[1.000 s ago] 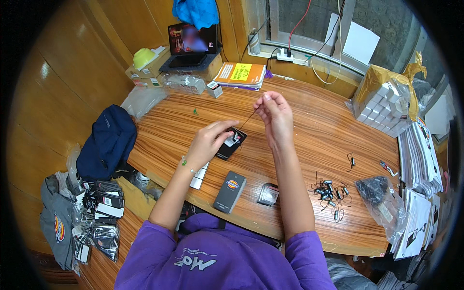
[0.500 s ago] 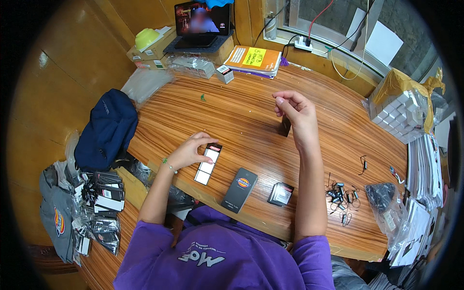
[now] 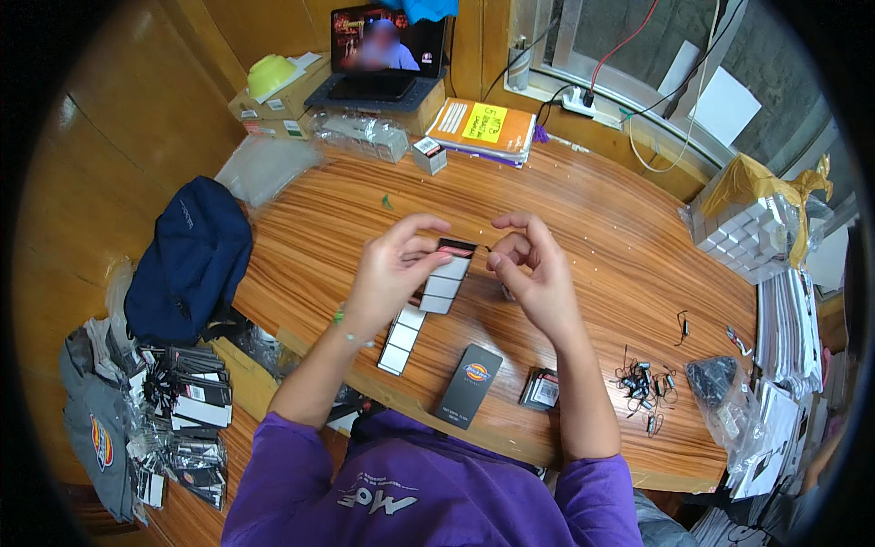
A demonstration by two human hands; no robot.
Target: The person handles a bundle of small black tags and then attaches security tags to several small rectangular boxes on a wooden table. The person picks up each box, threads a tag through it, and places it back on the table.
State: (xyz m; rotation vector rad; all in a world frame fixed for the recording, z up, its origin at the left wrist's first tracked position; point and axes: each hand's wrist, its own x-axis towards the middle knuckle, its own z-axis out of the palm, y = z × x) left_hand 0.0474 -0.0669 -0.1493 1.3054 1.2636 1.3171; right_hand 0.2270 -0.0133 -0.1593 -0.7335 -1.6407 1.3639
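My left hand (image 3: 398, 264) is closed on a white hang tag (image 3: 445, 284) with a black and red top, lifted above the table. My right hand (image 3: 530, 269) is pinched beside the tag's top corner. A small dark bit shows at its fingertips, too small to name. Below my left hand, another white tag (image 3: 398, 345) lies on the wood, its upper end hidden. A dark grey card tag (image 3: 469, 387) with a coloured emblem rests near the front edge. Right of it is a small stack of black and white tags (image 3: 540, 389).
Black cords (image 3: 647, 378) lie in a tangle on the right, near a clear plastic bag (image 3: 729, 401). Wrapped white boxes (image 3: 747, 223) stand far right. Notebooks (image 3: 483, 128) and a screen (image 3: 387, 41) are at the back. Bundled tags (image 3: 196, 392) and a navy bag (image 3: 187, 255) sit left.
My left hand has lifted a tag off the table and moved right and away from me. My right hand has come left and nearer, beside that tag. The view has shifted slightly.
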